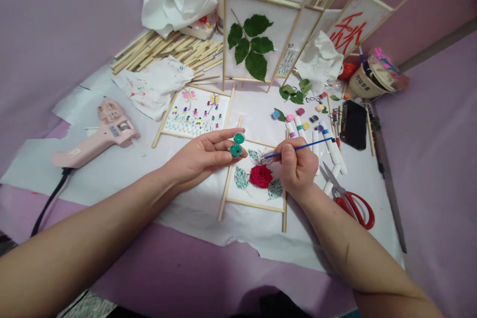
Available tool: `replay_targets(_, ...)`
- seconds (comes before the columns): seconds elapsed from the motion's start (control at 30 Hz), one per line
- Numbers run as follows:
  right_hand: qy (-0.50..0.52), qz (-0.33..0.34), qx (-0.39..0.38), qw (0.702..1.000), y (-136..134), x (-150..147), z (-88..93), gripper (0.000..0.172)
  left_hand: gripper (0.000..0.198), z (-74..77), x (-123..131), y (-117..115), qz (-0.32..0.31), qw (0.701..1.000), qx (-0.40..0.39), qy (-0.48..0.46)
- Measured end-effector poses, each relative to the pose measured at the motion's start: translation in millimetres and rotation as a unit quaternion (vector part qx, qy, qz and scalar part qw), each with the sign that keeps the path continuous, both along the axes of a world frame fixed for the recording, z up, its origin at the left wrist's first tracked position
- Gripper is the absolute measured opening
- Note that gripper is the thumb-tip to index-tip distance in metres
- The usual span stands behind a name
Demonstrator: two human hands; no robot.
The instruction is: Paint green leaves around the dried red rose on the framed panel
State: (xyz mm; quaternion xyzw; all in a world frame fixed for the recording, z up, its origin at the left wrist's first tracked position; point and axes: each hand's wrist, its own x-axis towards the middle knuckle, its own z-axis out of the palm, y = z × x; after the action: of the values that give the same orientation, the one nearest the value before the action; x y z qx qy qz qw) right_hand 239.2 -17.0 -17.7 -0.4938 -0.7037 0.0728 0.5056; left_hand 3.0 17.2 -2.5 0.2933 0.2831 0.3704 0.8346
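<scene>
Between the thumb and fingers of my left hand point(203, 154) is a small open paint pot point(235, 150) of green paint, its lid flipped up. My right hand point(298, 164) grips a thin blue paintbrush point(307, 145), the tip over a leaf outline on the stick-framed picture point(257, 197). A red rose point(261, 176) sits in the middle of that picture. Around it are drawn leaves; the left leaf point(241, 178) and the lower right leaf point(275, 189) carry green marks. My right hand hides the picture's upper right part.
A pink glue gun point(100, 139) lies at left, red-handled scissors point(352, 201) at right. Markers point(333, 149), paint pots point(289, 118) and a black phone point(354, 124) lie beyond my right hand. Behind stand a framed leaf panel point(251, 44), wooden sticks point(149, 52) and a bucket point(367, 79).
</scene>
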Motion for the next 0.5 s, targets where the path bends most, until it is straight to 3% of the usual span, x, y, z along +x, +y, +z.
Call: replay_targets(0.5, 0.011, 0.004, -0.005, 1.000, -1.2, -1.1, 0.5, 0.026, 0.051, -0.3, -0.1, -0.5, 0.001, 1.000, -0.006, 0.005)
